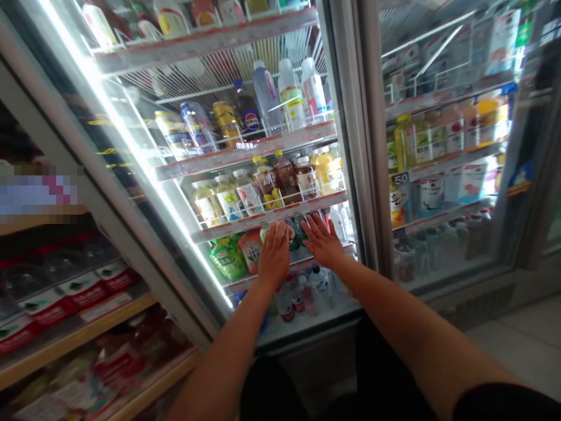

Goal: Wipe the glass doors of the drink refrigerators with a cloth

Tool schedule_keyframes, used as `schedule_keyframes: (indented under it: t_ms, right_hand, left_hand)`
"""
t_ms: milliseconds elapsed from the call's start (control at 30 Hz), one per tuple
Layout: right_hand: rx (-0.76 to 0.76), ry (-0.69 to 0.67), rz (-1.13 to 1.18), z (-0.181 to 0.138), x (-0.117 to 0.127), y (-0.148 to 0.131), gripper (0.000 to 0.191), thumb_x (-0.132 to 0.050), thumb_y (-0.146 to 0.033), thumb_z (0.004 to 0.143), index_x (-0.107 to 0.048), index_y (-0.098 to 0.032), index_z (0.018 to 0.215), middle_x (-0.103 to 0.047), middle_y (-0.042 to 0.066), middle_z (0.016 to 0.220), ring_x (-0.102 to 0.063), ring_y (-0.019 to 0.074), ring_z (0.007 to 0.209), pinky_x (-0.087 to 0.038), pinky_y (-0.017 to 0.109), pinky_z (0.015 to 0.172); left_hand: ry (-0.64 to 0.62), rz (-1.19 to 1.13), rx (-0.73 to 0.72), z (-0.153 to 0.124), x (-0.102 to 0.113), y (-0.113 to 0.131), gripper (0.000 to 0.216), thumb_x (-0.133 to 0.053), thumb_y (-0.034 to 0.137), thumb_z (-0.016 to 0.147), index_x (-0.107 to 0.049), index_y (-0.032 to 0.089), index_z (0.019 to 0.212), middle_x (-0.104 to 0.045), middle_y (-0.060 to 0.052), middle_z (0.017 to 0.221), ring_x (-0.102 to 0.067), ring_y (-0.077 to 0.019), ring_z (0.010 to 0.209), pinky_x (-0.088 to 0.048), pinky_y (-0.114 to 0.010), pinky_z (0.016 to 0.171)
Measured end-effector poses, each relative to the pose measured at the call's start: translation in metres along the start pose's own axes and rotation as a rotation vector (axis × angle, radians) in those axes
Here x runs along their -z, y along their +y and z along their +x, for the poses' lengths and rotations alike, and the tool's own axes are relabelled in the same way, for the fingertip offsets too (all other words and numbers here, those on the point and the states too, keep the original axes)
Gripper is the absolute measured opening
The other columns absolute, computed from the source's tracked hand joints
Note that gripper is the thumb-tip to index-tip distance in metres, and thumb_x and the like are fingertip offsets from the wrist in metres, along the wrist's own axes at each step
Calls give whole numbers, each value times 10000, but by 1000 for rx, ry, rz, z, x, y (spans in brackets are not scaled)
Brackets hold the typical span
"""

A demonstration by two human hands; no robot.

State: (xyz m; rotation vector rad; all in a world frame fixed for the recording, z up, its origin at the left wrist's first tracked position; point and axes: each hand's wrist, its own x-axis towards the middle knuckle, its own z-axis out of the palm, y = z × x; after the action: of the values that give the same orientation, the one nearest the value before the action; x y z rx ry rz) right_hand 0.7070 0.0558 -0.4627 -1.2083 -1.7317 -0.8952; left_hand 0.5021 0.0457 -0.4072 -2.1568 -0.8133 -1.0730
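My left hand [275,248] is at the lower shelf's front, its fingers close together over a pale crumpled thing [290,230]. It looks like a tissue or cloth, but blur hides its kind. Beside it, my right hand [323,238] spreads its fingers wide with nothing in them, in front of dark green bottles [298,235]. Whether it touches them I cannot tell. To the left of my hands a green pouch [228,258] and a reddish pouch [251,248] stand on the same shelf.
Above my hands runs a white shelf edge [267,217] with juice and tea bottles [287,177] behind it. Small bottles [298,295] stand at the cooler's bottom. A metal door post [357,134] rises on the right. Wooden shelves [79,336] with packaged goods flank the left.
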Motion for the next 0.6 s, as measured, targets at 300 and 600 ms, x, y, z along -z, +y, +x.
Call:
schedule_keyframes:
  t_ms: [300, 600]
  right_hand:
    - [-3, -26, 1, 0, 3, 1, 704, -414, -389, 1040, -36, -256, 1618, -330, 85, 1643, -257, 274, 1537, -159, 565, 1239]
    - [13, -22, -9, 0, 5, 1, 671, -402, -395, 1045, -95, -245, 1622, -329, 85, 1644, -250, 262, 1540, -140, 543, 1247]
  left_hand:
    - [126, -5, 79, 32, 2, -5, 650, -322, 75, 952, -275, 205, 1587, -279, -98, 1658, -60, -250, 1574, -226, -544, 1272]
    - [106, 19, 0, 34, 6, -12, 621, -321, 60, 954, -371, 231, 1549, -376, -85, 1615, -74, -224, 1574, -253, -504, 1268]
